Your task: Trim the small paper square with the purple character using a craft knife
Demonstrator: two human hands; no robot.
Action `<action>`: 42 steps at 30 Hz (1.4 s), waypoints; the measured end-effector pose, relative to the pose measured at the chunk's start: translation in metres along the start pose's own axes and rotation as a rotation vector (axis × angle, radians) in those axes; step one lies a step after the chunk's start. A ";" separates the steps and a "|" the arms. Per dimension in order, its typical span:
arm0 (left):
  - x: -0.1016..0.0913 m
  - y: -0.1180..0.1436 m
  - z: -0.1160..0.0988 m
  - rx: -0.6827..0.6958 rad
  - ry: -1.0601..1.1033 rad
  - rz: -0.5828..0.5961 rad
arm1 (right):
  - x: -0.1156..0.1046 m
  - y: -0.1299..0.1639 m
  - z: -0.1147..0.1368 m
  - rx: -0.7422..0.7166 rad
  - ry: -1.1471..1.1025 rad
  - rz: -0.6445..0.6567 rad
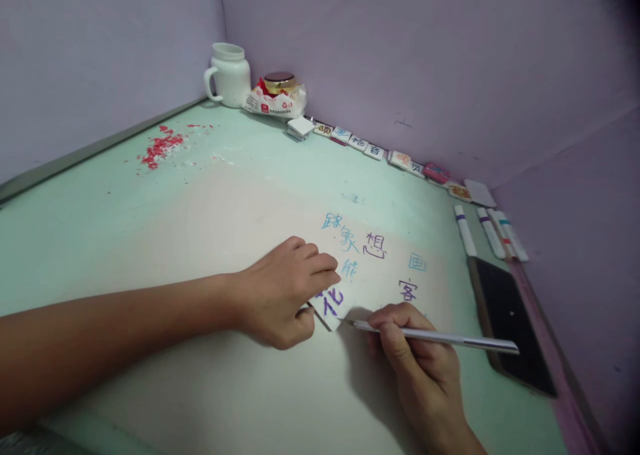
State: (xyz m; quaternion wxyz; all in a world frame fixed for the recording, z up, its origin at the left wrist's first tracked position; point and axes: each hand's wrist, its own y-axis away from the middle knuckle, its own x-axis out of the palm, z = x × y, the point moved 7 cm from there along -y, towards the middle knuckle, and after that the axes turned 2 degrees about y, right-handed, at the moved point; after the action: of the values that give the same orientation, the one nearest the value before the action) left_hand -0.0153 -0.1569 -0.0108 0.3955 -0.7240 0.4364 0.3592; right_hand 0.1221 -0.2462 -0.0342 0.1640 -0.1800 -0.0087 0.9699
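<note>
Left hand [285,292] reaches in from lower left, fingers pinching a tile [331,305] at center frame. Right hand [415,355] grips a silver tool [440,337], tip at the tile's edge. Tile has 1 purple character, looks like 花.

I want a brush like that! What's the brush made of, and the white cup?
The brush looks like metal: its thin handle is silvery and shiny. The white cup looks like glazed ceramic, smooth with a soft gloss, though it could be plastic.
</note>
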 end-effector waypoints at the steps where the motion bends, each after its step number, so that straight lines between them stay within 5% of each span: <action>1: 0.000 0.000 0.000 0.001 0.001 -0.001 | -0.001 0.000 -0.002 0.004 -0.021 0.000; 8: 0.000 0.001 0.000 0.006 0.006 0.004 | -0.005 -0.003 0.002 -0.218 -0.043 0.049; 15: 0.000 0.000 -0.001 0.003 -0.012 0.008 | 0.002 -0.001 0.009 -0.122 -0.030 0.013; 23: 0.000 0.000 -0.002 0.003 -0.011 0.002 | 0.004 -0.004 0.012 -0.266 0.116 0.143; 33: -0.001 0.000 -0.002 -0.006 -0.009 0.008 | 0.002 0.000 0.005 -0.065 0.022 0.017; 38: -0.001 0.000 -0.001 -0.002 -0.004 0.003 | -0.003 -0.001 0.005 -0.157 -0.083 0.018; 42: -0.001 0.000 0.000 -0.011 0.000 -0.012 | -0.015 0.003 0.000 -0.115 -0.036 -0.125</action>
State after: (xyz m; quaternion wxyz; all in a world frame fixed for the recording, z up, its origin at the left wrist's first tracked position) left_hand -0.0156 -0.1568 -0.0098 0.3936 -0.7288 0.4298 0.3594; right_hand 0.1347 -0.2535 -0.0297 0.2135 -0.1706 -0.0783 0.9587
